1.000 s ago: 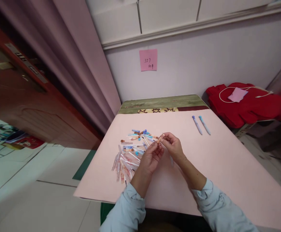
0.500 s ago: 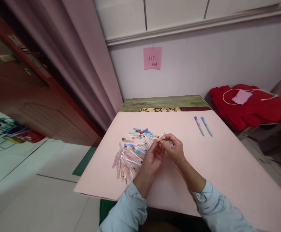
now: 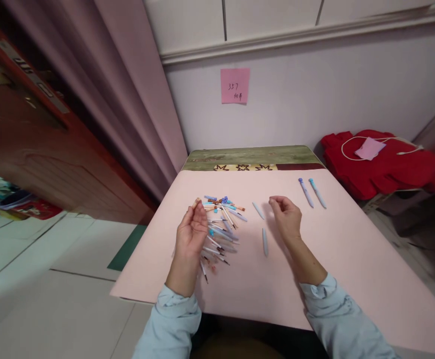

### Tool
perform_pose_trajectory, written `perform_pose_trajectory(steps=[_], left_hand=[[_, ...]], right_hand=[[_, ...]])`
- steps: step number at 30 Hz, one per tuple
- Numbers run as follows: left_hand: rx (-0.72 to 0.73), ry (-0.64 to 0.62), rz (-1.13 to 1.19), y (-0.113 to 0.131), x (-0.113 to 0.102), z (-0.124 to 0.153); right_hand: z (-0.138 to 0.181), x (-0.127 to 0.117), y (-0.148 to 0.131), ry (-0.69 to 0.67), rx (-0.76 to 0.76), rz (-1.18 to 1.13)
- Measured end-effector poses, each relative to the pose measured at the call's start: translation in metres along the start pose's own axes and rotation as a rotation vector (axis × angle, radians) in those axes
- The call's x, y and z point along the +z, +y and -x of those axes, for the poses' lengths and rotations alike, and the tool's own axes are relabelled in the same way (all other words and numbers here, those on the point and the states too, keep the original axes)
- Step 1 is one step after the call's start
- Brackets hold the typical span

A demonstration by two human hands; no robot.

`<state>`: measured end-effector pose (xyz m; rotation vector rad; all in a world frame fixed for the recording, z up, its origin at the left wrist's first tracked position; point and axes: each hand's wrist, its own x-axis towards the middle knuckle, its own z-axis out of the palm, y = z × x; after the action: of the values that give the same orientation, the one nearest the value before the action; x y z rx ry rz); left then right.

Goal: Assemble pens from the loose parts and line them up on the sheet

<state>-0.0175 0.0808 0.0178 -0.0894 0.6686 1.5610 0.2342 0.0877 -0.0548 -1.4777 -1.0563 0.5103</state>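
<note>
My left hand (image 3: 193,232) is raised over the left edge of a pile of pen parts, its thumb and fingertips closed on a small tan-orange pen part (image 3: 197,202). In the pile lie white refills (image 3: 214,242), blue flower-shaped toppers (image 3: 224,200) and brown, orange and translucent pieces. My right hand (image 3: 287,217) hovers to the right with thumb and forefinger pinched together; whatever may be between them is too small to make out. Two pale blue pen barrels, an upper barrel (image 3: 258,210) and a lower barrel (image 3: 264,242), rest on the table between my hands.
A purple pen (image 3: 306,193) and a light blue pen (image 3: 318,193) lie side by side at the back right of the pink-covered table (image 3: 352,269). Red cloth (image 3: 337,164) with a white cable is beyond the right edge. A wooden door (image 3: 71,164) stands at left.
My hands have come apart from over the pile. The left has moved left with the tan-orange part, the right has shifted right, and the two pale blue barrels now show between them.
</note>
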Motion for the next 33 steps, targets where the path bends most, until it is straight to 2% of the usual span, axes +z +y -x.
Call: perform_pose_trajectory(steps=[5, 9, 11, 16, 23, 25, 27, 30, 33], left_hand=[[0.051, 0.013, 0.008, 0.015, -0.006, 0.001], [0.031, 0.019, -0.007, 0.014, -0.011, 0.001], [0.019, 0.014, -0.003, 0.013, -0.012, 0.000], [-0.014, 0.001, -0.003, 0.009, -0.014, -0.003], [-0.063, 0.035, -0.017, 0.000, -0.014, -0.002], [-0.072, 0.032, -0.026, -0.002, -0.015, -0.003], [-0.070, 0.029, -0.030, -0.002, -0.017, -0.003], [-0.057, 0.023, -0.029, -0.002, -0.018, -0.003], [-0.055, 0.022, -0.029, -0.003, -0.017, 0.000]], right_hand=[[0.004, -0.009, -0.012, -0.305, -0.030, 0.550], [0.003, -0.017, -0.009, -0.690, -0.025, 0.746], [0.005, -0.016, -0.008, -0.760, -0.046, 0.831], [0.016, -0.002, -0.014, -0.640, -0.116, 0.883], [0.034, 0.028, -0.011, -0.345, -0.272, 0.818], [0.039, 0.036, -0.010, -0.361, -0.293, 0.761], [0.043, 0.045, -0.012, -0.436, -0.284, 0.750], [0.049, 0.059, -0.018, -0.517, -0.255, 0.821], [0.055, 0.068, -0.023, -0.521, -0.233, 0.894]])
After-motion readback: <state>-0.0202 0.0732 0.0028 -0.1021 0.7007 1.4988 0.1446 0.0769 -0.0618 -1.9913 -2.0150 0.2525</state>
